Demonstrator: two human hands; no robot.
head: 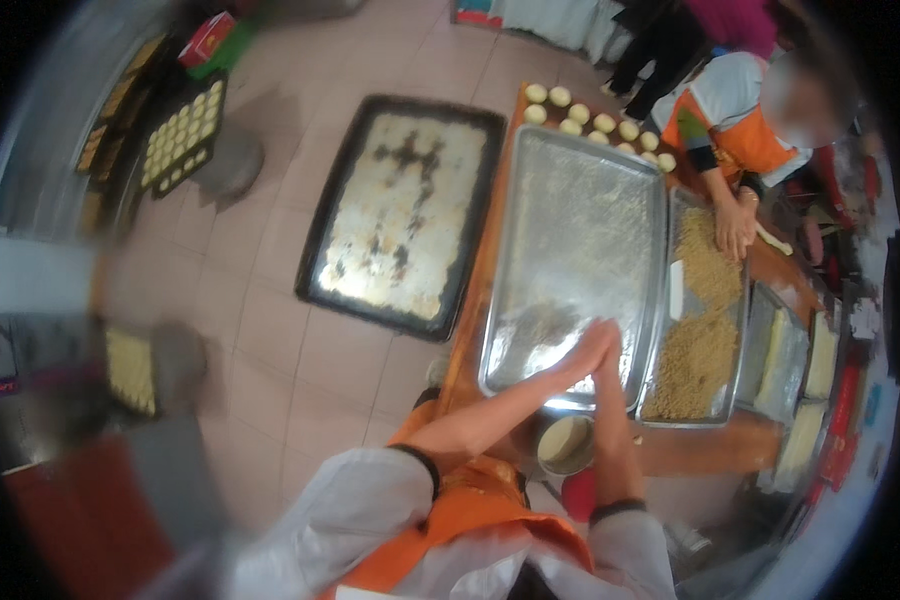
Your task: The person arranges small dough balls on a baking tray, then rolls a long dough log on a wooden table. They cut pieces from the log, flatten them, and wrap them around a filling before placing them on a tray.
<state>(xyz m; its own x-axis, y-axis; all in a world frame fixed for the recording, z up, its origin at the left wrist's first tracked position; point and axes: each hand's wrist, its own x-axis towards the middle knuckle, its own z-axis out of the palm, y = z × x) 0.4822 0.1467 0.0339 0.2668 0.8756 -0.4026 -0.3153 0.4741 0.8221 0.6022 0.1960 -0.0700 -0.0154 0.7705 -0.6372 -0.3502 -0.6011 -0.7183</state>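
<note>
My left hand (589,350) and my right hand (610,346) are pressed together, palm against palm, over the near end of a large shallow metal tray (570,217). Whether anything lies between the palms is hidden. A thin pale dusting covers parts of the tray's bottom. Just right of it lies a second, narrower metal tray (688,300) with crumbly brown filling (694,367) in two heaps and a white scraper (676,291) at its left side. Below my wrists, a round container (566,445) of pale contents stands near the table's front edge.
Round dough balls (604,124) sit in rows at the wooden table's far end. A co-worker's hands (736,225) are over the filling tray, beside a dough strip (774,238). A blackened baking tray (401,217) adjoins the table's left edge. A tray of dough pieces (184,135) stands farther left.
</note>
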